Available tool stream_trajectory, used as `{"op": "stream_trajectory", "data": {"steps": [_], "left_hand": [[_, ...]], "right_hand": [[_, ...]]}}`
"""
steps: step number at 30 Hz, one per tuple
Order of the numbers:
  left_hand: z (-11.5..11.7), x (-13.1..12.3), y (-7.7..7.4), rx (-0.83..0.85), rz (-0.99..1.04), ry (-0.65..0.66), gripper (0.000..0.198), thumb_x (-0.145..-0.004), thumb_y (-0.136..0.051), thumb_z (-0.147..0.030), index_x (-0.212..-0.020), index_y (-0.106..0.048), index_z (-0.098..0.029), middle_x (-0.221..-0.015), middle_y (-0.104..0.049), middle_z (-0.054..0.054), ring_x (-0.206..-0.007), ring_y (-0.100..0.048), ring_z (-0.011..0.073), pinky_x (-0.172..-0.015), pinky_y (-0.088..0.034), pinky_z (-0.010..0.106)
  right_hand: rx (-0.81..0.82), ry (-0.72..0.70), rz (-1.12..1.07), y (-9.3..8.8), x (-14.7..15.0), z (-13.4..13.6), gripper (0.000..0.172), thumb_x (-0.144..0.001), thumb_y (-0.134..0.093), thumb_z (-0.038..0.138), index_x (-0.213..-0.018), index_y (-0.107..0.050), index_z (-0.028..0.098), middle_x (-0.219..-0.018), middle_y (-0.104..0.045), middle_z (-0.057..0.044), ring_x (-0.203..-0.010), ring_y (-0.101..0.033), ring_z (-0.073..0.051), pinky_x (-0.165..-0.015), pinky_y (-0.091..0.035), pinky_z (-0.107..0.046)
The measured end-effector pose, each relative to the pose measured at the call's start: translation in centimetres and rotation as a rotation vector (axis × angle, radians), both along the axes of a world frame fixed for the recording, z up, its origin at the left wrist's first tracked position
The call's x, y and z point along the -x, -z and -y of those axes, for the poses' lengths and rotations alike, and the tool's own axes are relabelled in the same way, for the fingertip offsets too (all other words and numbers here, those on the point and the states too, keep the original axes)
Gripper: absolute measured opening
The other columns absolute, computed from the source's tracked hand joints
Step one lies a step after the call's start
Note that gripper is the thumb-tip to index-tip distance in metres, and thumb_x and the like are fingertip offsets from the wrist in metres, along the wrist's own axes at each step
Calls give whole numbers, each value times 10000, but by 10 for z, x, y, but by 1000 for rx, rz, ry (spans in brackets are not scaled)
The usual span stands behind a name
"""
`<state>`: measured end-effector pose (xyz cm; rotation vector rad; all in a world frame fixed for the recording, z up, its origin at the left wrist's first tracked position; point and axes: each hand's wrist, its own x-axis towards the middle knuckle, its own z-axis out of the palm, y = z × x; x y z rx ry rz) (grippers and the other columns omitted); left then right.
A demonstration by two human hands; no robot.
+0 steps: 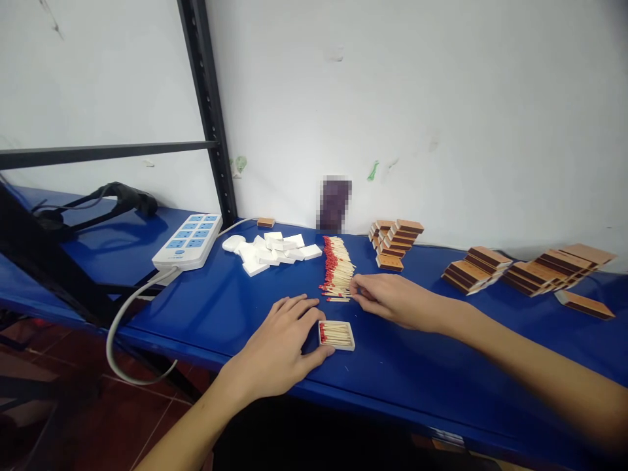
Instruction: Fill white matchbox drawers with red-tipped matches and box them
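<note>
Left fingers spread against tray of matches; right fingers at pile, hold unclear.

Free: blue tabletop, nearside of right hand. Obstacles: match pile lies beside it; matchbox stack stands beyond.

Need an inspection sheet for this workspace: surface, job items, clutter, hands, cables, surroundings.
Surface: blue shelf, small light specks near the tray.
Job items: matchbox tray with matches inside; loose match pile, red heads left; white pieces heaped; matchbox sleeves stacked right.
Clutter: power strip, black object at left.
Left hand: beside tray, thumb at its near edge.
Right hand: at match pile; grip unclear.
Cables: white cable loops over front edge.
Surroundings: marked white wall, black upright.
</note>
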<state>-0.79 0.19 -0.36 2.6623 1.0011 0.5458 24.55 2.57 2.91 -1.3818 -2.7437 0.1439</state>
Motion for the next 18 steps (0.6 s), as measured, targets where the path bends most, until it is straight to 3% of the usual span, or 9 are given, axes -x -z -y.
{"op": "stream_trajectory", "data": {"steps": [7, 14, 18], "left_hand": [[1, -1, 0, 12, -14, -11, 309, -934, -500, -467, -1115, -555, -223, -1390, -501, 74, -1347, -374, 264, -1120, -291, 481], [1, -1, -3, 7, 7, -5, 279, -934, -505, -454, -1079, -561, -222, -1346, -533, 75, -1348, -371, 266, -1105, -321, 474], [1, -1, -1, 5, 5, 0, 295, -931, -509, -462, -1096, -558, -223, -1358, -524, 77, -1345, -374, 266, -1109, -312, 480]], "right_hand": [[114, -21, 20, -10, 37, 44, 140, -942, -416, 213, -817, -476, 202, -780, -623, -14, -603, -541, -138, -550, -335, -262], [204, 6, -76, -14, 42, 46, 154, -944, -437, 256, -829, -527, 205, -776, -632, -2, -664, -557, -144, -571, -340, -252], [147, 117, -78, -23, 35, 39, 216, -945, -430, 297, -799, -567, 215, -683, -604, 8, -604, -518, -136, -539, -299, -254]]}}
